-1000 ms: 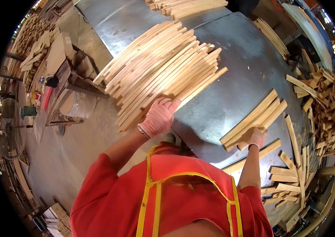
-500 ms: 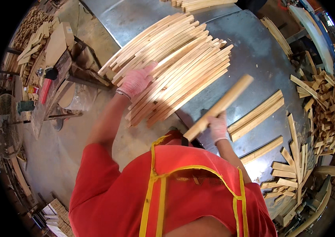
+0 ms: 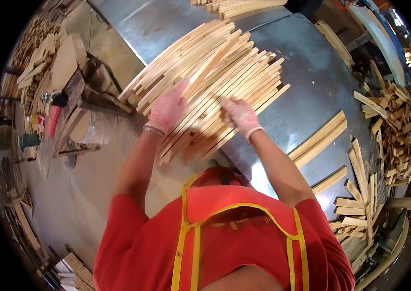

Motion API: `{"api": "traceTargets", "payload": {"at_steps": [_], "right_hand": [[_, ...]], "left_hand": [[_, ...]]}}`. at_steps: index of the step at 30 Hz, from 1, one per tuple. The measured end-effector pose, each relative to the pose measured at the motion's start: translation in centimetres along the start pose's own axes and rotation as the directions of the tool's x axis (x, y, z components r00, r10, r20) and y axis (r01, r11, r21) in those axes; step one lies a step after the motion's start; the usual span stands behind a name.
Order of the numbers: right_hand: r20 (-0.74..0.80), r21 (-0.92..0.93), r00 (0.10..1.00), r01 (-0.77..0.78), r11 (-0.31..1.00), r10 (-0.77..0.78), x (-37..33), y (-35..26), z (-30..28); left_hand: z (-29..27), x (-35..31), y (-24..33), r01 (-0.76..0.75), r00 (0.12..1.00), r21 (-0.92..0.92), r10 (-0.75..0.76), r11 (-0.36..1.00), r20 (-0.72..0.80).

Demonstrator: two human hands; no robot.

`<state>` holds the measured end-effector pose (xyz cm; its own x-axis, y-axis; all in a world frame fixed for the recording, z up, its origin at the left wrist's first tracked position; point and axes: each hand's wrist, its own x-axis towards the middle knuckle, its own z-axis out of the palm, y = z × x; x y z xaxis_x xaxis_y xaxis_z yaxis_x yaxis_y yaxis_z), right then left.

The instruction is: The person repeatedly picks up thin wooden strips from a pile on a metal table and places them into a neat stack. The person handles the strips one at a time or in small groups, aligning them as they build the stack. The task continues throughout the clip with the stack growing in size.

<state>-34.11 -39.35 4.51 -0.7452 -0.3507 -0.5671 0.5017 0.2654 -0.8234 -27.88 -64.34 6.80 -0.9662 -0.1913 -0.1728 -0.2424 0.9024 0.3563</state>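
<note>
Pale, slightly curved wooden slats [image 3: 205, 104] lie side by side in a wide row ahead of me, over the near left part of the metal table. My left hand [image 3: 166, 109], in a pinkish knit glove, is closed at the row's left part. Its thumb and fingers pinch the near end of one wooden slat [image 3: 215, 58], which lies askew across the others. My right hand [image 3: 241, 116], gloved alike, rests over the right part of the row with its fingers curled. What those fingers grip, if anything, is hidden.
On the grey metal table [image 3: 307, 72], a few thicker strips [image 3: 319, 138] lie to the right. Short offcuts [image 3: 351, 211] are at its near right. A large heap of wood pieces [image 3: 404, 136] stands beyond. At left are a cluttered stand [image 3: 77, 92] and a fan [image 3: 9, 160].
My right hand has moved left and forward onto the row, and the strip it held is now out of it. One slat by my left hand has turned askew.
</note>
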Motion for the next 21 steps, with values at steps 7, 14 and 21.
{"api": "traceTargets", "payload": {"at_steps": [7,14,21], "right_hand": [[-0.078,0.297,0.986,-0.116,0.948,0.145,2.3,2.9,0.7],[-0.147,0.447,0.986,0.136,0.884,-0.077,-5.1,4.2,-4.8],[-0.365,0.405,0.902,0.377,0.833,-0.231,-12.4,6.8,-8.5]], "left_hand": [[-2.0,-1.6,0.7,-0.177,0.978,-0.103,0.163,0.979,-0.130],[-0.7,-3.6,8.6,-0.046,0.954,-0.843,0.275,0.536,0.123],[10.0,-2.0,17.3,0.362,0.773,-0.896,0.454,0.256,0.442]]}}
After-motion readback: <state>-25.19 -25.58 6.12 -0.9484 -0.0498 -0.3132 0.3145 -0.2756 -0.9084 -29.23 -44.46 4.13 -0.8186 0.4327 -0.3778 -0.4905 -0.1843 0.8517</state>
